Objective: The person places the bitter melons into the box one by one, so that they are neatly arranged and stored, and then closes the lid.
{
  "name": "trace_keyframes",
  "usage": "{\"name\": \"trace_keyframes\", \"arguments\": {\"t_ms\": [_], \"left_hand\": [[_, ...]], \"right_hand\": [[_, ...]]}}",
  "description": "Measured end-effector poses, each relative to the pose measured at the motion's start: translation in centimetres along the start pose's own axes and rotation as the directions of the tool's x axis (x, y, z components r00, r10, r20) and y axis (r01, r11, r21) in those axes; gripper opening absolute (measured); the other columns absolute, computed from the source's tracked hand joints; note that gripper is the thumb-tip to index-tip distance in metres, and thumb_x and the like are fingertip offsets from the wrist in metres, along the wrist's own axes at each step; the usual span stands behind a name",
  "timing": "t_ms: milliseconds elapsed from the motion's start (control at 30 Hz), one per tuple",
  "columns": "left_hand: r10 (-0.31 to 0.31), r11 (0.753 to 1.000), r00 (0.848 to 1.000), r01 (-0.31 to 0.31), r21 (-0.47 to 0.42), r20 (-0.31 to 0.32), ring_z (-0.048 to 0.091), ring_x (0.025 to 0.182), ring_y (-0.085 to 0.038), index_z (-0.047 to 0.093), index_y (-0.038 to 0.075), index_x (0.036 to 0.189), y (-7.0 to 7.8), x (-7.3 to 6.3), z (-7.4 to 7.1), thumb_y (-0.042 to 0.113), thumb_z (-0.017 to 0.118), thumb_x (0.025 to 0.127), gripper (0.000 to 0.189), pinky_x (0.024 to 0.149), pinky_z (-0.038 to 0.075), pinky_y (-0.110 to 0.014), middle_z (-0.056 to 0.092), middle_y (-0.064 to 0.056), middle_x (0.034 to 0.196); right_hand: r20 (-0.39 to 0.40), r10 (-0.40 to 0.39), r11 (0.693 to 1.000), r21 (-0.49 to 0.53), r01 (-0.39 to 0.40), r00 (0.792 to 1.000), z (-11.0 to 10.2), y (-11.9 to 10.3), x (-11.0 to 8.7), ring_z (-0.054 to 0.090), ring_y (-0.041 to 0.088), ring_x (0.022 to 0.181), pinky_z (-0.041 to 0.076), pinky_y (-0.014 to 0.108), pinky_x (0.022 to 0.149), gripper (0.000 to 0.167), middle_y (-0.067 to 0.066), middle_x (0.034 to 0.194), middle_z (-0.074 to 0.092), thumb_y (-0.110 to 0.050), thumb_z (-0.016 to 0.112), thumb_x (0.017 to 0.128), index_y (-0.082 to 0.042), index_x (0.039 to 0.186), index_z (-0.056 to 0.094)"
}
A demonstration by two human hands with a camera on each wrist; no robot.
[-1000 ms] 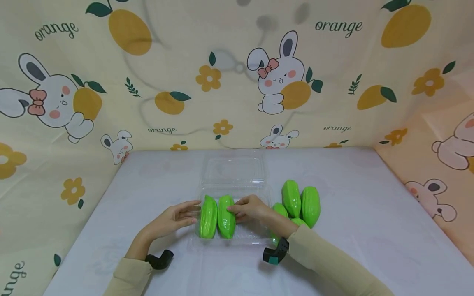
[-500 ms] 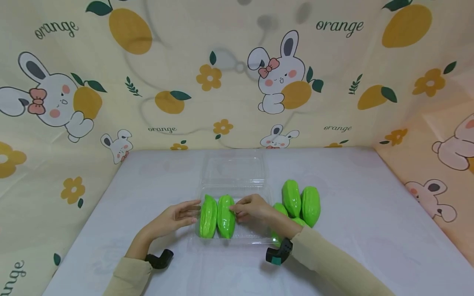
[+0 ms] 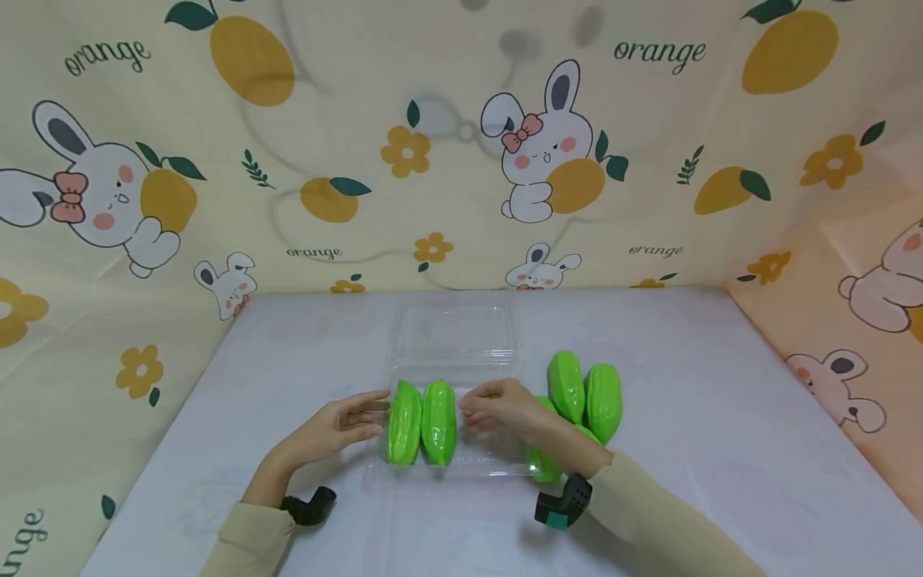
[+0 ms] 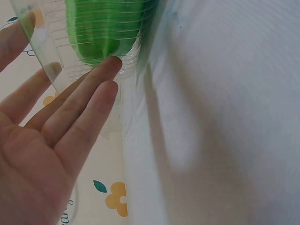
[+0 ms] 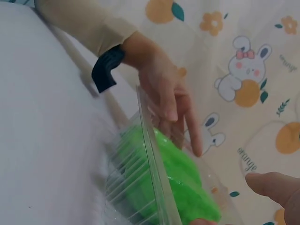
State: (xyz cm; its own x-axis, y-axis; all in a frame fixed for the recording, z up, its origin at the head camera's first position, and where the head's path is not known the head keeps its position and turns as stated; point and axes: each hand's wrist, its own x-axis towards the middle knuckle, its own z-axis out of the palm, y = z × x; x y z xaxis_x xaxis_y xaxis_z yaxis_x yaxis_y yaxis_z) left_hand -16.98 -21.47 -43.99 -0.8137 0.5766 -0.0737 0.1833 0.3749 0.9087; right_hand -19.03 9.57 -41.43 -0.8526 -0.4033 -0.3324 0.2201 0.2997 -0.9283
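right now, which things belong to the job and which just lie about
Job in hand:
left hand, right hand
open clear plastic clamshell
two glossy green fruits inside it
green fruits to its right, likely

Just there:
black wrist cameras
rabbit-print backdrop
white tabletop

The right grip (image 3: 507, 410) has come off one green vegetable (image 3: 439, 425).

This looks like a staged, booth-like place, with rabbit-printed cloth (image 3: 461, 192) around three sides of a white table (image 3: 721, 433).
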Motion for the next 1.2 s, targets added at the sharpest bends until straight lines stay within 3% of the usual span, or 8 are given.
{"name": "trace_keyframes", "arguments": {"t_ms": [300,500,667,933,1200], "left_hand": [[-0.006,1.0,1.0,0.006,-0.027,0.007,0.046,0.132,-0.048,0.03,-0.002,0.148,-0.1,0.1,0.2,0.024,0.058,0.097,0.064,0.103,0.052,-0.034,0.042,-0.031,0.146],[-0.003,1.0,1.0,0.003,-0.03,0.003,0.046,0.132,-0.048,0.029,-0.003,0.148,0.0,0.1,0.2,0.024,0.058,0.097,0.065,0.103,0.052,-0.034,0.041,-0.032,0.146],[-0.005,1.0,1.0,0.005,-0.028,0.002,0.046,0.132,-0.048,0.03,-0.002,0.148,0.1,0.1,0.2,0.024,0.058,0.097,0.065,0.104,0.051,-0.035,0.041,-0.031,0.146],[-0.008,1.0,1.0,0.008,-0.009,-0.006,0.047,0.131,-0.048,0.03,-0.003,0.148,0.2,0.1,0.1,0.025,0.058,0.097,0.065,0.104,0.051,-0.037,0.042,-0.031,0.146],[-0.015,1.0,1.0,0.015,0.026,-0.013,0.048,0.131,-0.047,0.032,0.0,0.148,0.0,0.2,0.1,0.026,0.058,0.097,0.064,0.104,0.05,-0.04,0.044,-0.03,0.145]], "right_hand": [[0.011,-0.026,0.998,0.049,0.026,1.0,-0.7,0.3,-1.5,0.07,0.014,0.086,0.06,0.035,0.087,0.038,0.027,0.112,0.067,-0.02,0.063,0.092,0.01,0.115,0.059],[0.001,-0.053,0.998,0.039,0.053,0.999,-1.4,0.2,-2.3,0.07,0.012,0.088,0.06,0.032,0.088,0.043,0.025,0.111,0.068,-0.02,0.062,0.094,0.012,0.121,0.056],[-0.017,-0.082,0.994,0.067,0.083,0.996,-2.5,-0.1,-3.1,0.069,0.01,0.087,0.06,0.03,0.087,0.045,0.018,0.106,0.069,-0.017,0.058,0.096,0.017,0.124,0.051],[-0.067,-0.087,0.993,0.079,0.092,0.994,-4.0,-0.2,-4.2,0.069,0.01,0.088,0.06,0.028,0.087,0.042,0.009,0.104,0.07,-0.017,0.057,0.097,0.014,0.124,0.051],[-0.051,-0.116,0.983,0.138,0.122,0.992,-5.5,0.9,-5.4,0.07,0.007,0.089,0.059,0.025,0.087,0.044,-0.003,0.096,0.071,-0.018,0.055,0.099,0.015,0.126,0.048]]}}
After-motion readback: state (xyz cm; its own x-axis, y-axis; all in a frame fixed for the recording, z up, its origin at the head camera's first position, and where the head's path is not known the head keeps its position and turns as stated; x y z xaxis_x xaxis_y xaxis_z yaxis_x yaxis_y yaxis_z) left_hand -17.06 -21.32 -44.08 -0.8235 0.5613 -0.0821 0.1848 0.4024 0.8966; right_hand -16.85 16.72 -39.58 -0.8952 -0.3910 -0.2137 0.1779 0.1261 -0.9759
